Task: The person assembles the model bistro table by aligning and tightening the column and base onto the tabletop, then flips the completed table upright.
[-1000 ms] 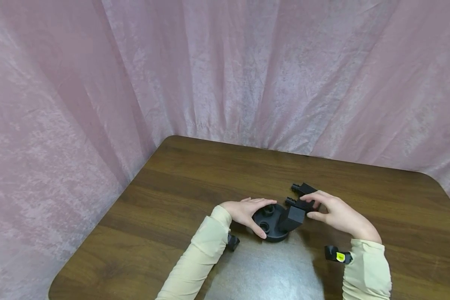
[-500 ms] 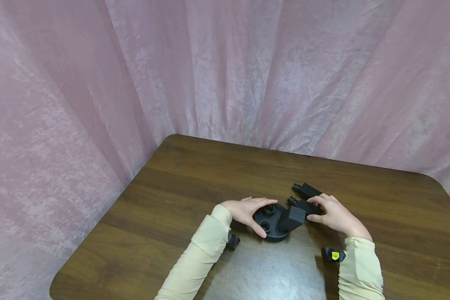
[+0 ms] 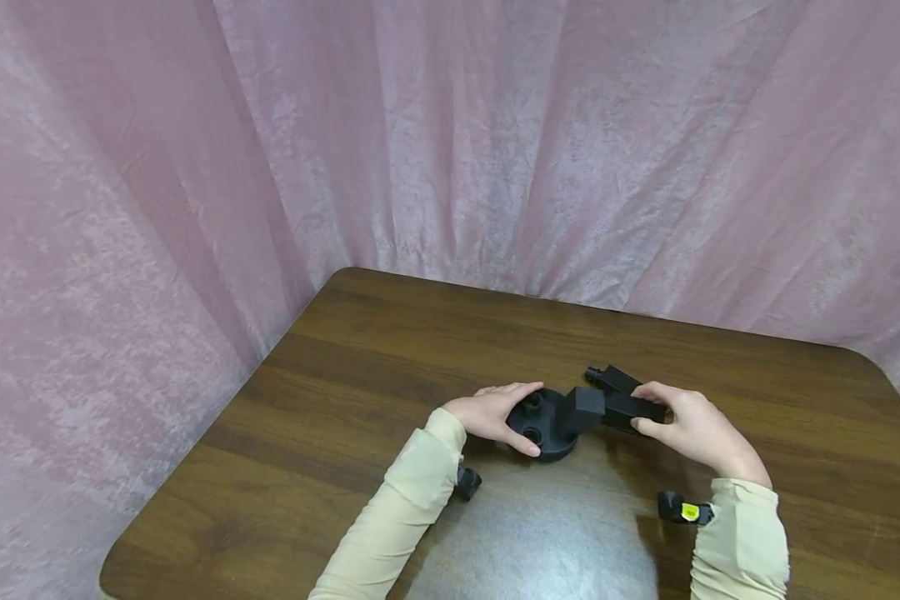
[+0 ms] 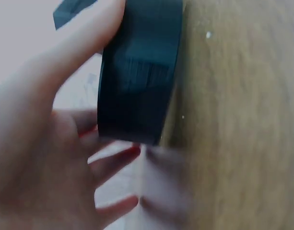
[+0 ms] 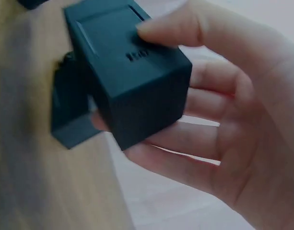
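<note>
My left hand (image 3: 495,418) grips the rim of a round black base (image 3: 557,450), thumb on the near side and fingers on the far side. Two round sockets show in the base's top, and a black block (image 3: 587,407) stands up from its right side. In the left wrist view, the smooth side wall of the base (image 4: 137,86) is close over the wood. My right hand (image 3: 699,427) pinches a rectangular black block (image 5: 147,72) with blurred raised lettering. The left end of this block is hidden behind the standing one in the head view.
Another rectangular black block (image 3: 617,379) with a narrow knobbed end lies on the brown wooden table (image 3: 390,350), just behind the held one. A pink curtain (image 3: 450,150) hangs behind the table's far edge.
My right hand has closed on the nearer block and moved it right and toward the standing block's height. The round base in my left hand has shifted slightly up the head view.
</note>
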